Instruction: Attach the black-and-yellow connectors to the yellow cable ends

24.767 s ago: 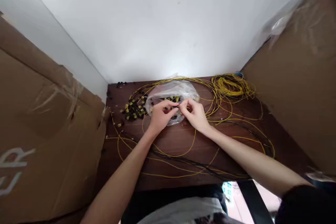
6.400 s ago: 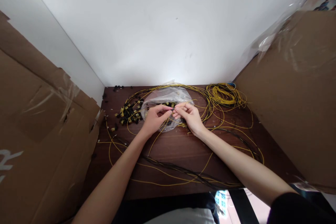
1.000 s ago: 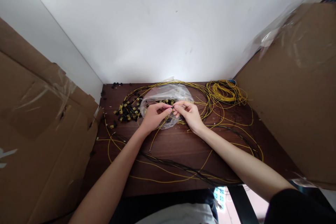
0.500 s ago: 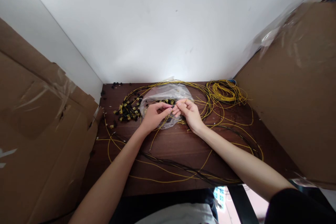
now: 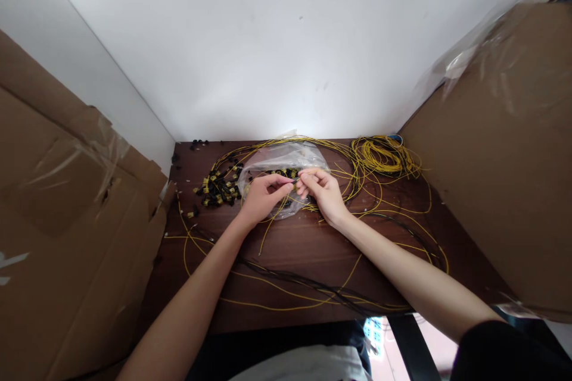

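Note:
Over the plastic bag, my left hand [image 5: 264, 197] pinches a small dark connector [image 5: 295, 180] between thumb and forefinger. My right hand [image 5: 325, 195] is closed in a pinch right beside it, its thumb against the forefinger; what lies between those fingertips is too small to make out. A loose yellow wire [image 5: 267, 233] hangs below my left hand, its free end toward me. The clear plastic bag [image 5: 286, 158] lies under both hands, with black and yellow connectors [image 5: 280, 172] in it, partly covered by my fingers.
A pile of black and yellow connectors [image 5: 218, 187] lies left of the bag. At the back right sits a coil of yellow wire [image 5: 379, 156]. Black and yellow wires [image 5: 308, 283] cross the front of the brown table [image 5: 295, 244]. Cardboard [image 5: 67, 220] flanks both sides; a white wall [image 5: 286, 41] stands behind.
The hanging yellow wire's free end has swung slightly to the right. My right hand's fingers have shifted a little; my left hand has stayed nearly still.

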### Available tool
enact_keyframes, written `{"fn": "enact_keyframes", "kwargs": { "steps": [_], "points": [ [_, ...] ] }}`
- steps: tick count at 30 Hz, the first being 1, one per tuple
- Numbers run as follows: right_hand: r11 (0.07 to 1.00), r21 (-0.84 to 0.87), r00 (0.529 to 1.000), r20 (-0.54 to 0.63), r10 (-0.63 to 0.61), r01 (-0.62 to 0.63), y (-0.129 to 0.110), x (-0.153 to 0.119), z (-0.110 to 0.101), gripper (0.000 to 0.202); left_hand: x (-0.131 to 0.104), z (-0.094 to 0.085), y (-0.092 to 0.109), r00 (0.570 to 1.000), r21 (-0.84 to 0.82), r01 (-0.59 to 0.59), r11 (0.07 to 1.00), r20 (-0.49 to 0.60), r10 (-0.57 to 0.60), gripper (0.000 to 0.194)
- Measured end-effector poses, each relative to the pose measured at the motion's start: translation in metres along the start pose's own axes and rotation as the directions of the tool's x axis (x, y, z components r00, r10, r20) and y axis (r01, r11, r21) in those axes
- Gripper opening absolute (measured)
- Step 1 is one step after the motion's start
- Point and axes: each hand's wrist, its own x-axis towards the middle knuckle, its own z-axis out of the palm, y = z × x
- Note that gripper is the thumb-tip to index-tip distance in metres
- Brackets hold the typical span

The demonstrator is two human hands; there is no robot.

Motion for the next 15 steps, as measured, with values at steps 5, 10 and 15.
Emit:
{"fn": "enact_keyframes", "kwargs": {
  "steps": [5, 10, 15],
  "points": [
    [0.996, -0.085, 1.000, -0.003, -0.003, 0.002, -0.0033, -0.0019, 0.0017, 0.020, 0.0003, -0.0004, 0.0003, 1.000, 0.017, -0.006, 1.000, 0.001, 0.006, 0.026],
    [0.995, -0.097, 1.000, -0.011, 0.005, -0.006, -0.0020, -0.0021, 0.0006, 0.020, 0.0004, -0.0004, 0.0002, 1.000, 0.022, -0.010, 1.000, 0.004, 0.010, 0.024],
    [0.999, -0.046, 1.000, -0.024, -0.006, 0.005, 0.0025, 0.0002, -0.0018, 0.021, 0.0005, 0.0000, -0.0007, 1.000, 0.022, -0.017, 1.000, 0.003, 0.017, 0.023]
  ]
}}
